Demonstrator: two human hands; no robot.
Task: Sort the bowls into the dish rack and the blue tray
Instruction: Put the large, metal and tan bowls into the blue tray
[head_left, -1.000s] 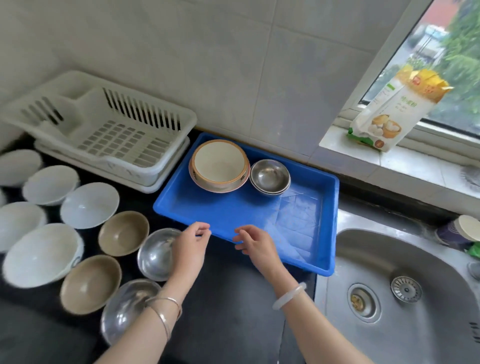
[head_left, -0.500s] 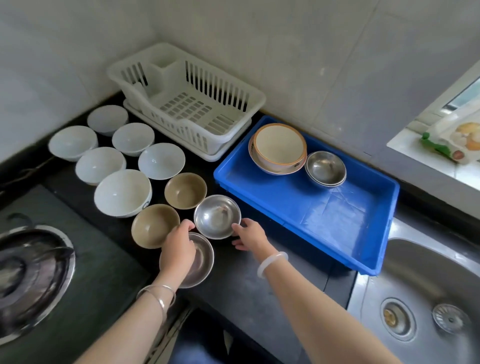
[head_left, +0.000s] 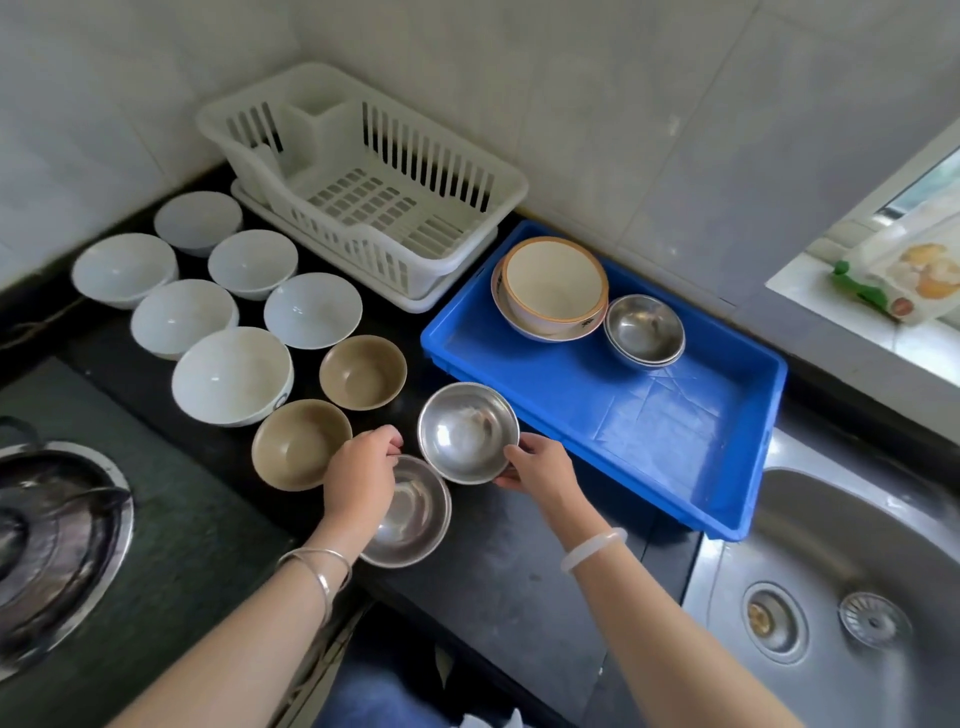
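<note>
Steel bowl (head_left: 467, 431) just left of blue tray (head_left: 675, 441), on or barely off dark tabletop (head_left: 493, 561). Could slip from right hand (head_left: 540, 473), pinching only its near rim, or knock second steel bowl (head_left: 410, 512). Left hand (head_left: 361, 475) curled loosely over that one, closure unclear. Dish rack (head_left: 363, 197) empty.

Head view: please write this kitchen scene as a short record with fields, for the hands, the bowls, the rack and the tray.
left hand: left hand grips the rim of the nearer steel bowl on the black counter
right hand: right hand holds the farther steel bowl at its right edge
white plastic dish rack: no bowls inside
blue plastic tray: stacked cream bowls with orange rims, stacked small steel bowls
still on counter: six white bowls, two tan bowls
</note>
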